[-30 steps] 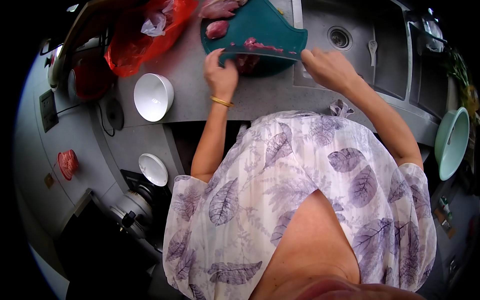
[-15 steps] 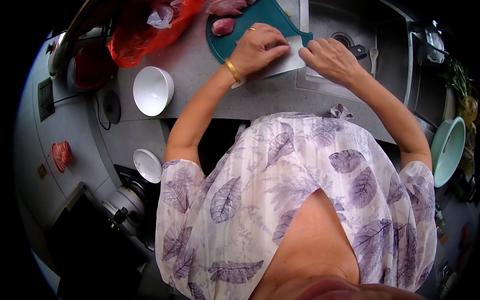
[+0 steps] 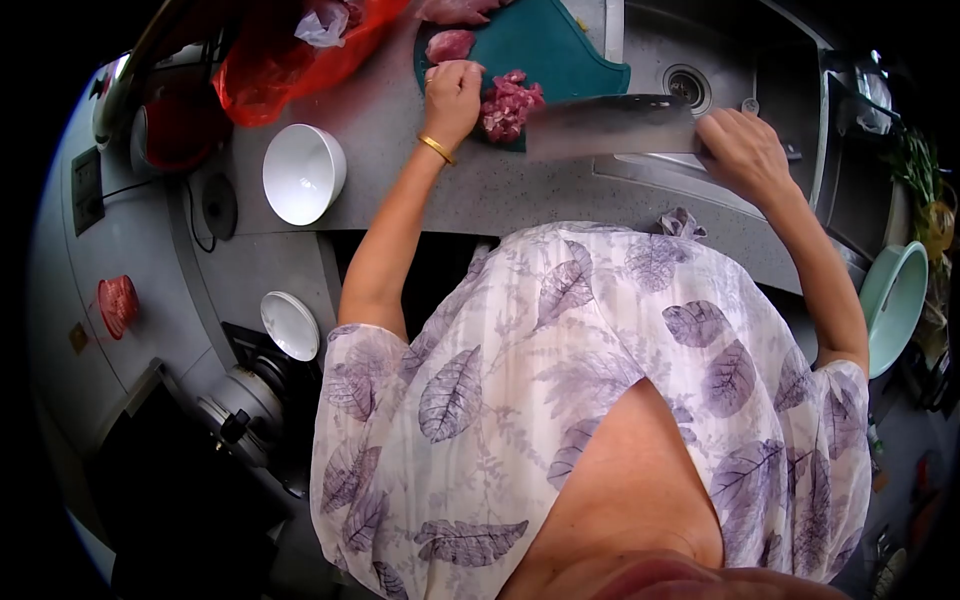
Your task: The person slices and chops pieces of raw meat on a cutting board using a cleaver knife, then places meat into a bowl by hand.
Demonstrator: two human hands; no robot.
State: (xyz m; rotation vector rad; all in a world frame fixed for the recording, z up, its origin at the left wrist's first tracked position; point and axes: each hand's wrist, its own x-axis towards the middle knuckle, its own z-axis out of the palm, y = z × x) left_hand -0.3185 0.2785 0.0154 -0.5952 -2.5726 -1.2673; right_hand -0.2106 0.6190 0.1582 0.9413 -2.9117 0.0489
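The right hand [image 3: 745, 155] grips the cleaver [image 3: 610, 125] at its handle end, likely keeping fingers off the edge. Chopped meat [image 3: 511, 105] lies heaped on the green board [image 3: 560, 58]; the left hand [image 3: 453, 98] curls beside it, whether pinching anything is unclear.

Pretty ordinary kitchen tbh: speckled grey counter [image 3: 540, 192], steel sink [image 3: 720, 40] sunk in toward its right end, and grey wall tiles [image 3: 140, 240] with 1 dark outlet plate [image 3: 87, 192] past its left edge. Light's kinda soft, floor [image 3: 900, 440] off the right corner looks murky.
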